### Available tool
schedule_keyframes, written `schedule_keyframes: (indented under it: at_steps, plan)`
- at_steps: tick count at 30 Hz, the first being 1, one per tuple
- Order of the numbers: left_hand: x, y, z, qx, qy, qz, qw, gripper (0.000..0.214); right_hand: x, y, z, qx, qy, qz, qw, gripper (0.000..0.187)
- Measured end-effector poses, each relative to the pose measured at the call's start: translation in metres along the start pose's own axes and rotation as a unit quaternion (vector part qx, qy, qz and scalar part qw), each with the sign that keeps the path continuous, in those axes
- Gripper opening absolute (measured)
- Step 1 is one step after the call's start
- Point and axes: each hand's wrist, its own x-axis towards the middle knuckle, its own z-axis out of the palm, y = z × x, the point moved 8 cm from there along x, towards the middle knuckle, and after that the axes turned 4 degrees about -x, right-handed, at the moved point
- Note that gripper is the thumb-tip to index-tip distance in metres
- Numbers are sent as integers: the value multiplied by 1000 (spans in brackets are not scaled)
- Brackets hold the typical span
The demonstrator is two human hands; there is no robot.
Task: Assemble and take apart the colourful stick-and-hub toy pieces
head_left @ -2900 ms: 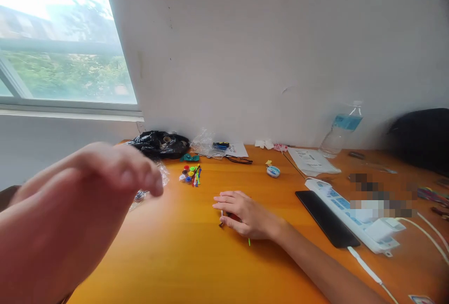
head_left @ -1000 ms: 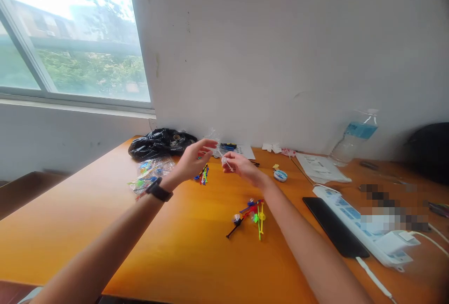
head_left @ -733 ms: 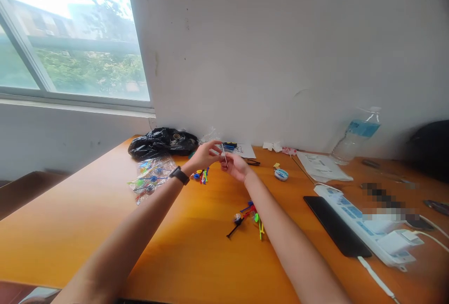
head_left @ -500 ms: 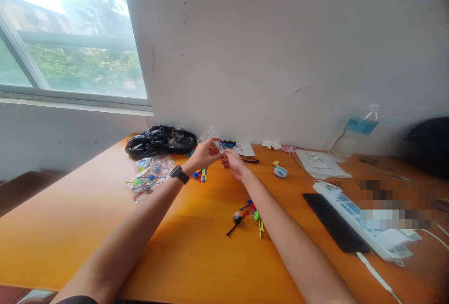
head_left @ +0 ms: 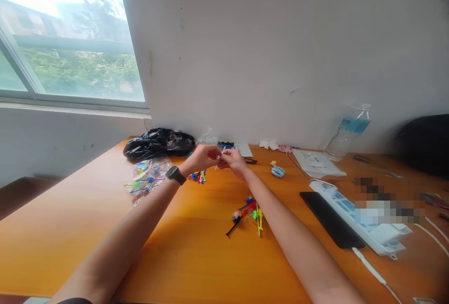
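My left hand (head_left: 206,158), with a dark watch on the wrist, is closed in a pinch above the far part of the table. My right hand (head_left: 234,162) meets it there, fingertips pinched too. Between them they grip a thin white plastic strip (head_left: 224,149), whose ends poke out above and below the fingers; its middle is hidden. Just beyond my left wrist lies a small group of coloured plastic pieces (head_left: 201,177). Nearer to me, beside my right forearm, are several coloured strips with clear suction cups (head_left: 253,214).
On the left lie a black plastic bag (head_left: 157,145) and a clear bag (head_left: 145,182) of coloured pieces. To the right are a round white case (head_left: 278,172), a black phone (head_left: 331,220), a power strip (head_left: 351,213) and a water bottle (head_left: 345,138). A wall stands behind the wooden table (head_left: 182,252).
My hands have drawn closer together, and the right fingers now close higher around the white strip. The strip's tilt has changed. The view has shifted slightly.
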Motion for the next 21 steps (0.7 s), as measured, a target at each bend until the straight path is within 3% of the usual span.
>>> schedule_keyframes:
  at_steps: [6,9,12,16,21]
  plan:
    - [-3,-16,9,-104,-41,-49,992,27,4,8,1,-79,-12,9,997,24]
    - [-5,-27,4,-38,-29,-48,998,27,9,20,-9,-141,8,31,990,26]
    - [-7,-38,2,93,-21,-55,994,18,10,32,-20,-218,14,55,974,21]
    - [-11,-52,14,194,-47,-81,977,9,5,43,-27,-320,-1,78,944,26]
    - [-17,-56,24,235,-61,-75,967,14,-5,24,-23,-396,-50,75,914,21]
